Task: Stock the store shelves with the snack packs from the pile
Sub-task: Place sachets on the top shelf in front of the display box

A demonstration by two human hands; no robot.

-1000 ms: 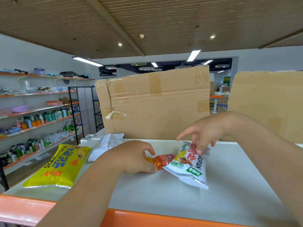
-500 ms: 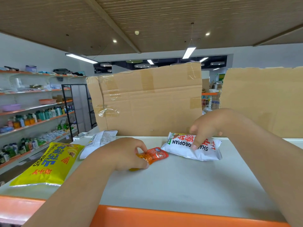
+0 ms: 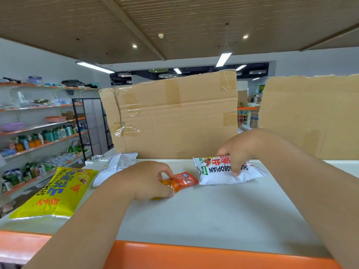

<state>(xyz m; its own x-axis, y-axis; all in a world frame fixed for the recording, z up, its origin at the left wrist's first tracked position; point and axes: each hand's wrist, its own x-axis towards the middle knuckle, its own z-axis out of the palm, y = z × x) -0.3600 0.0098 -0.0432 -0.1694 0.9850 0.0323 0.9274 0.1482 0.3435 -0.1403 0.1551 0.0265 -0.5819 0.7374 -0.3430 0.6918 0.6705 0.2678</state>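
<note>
A large cardboard sheet stands upright, patched with strips of clear tape. A second cardboard sheet stands to its right, with a gap between them. Through that gap shows what may be a wire basket, too small to tell. On the left, wall shelving with orange edges carries rows of bottles, an orange basin and a purple basin. A black metal rack stands beside it. Strip lights hang from the slatted ceiling.

Sachet left of chip bag on shelf, cardboard behind both.
</note>
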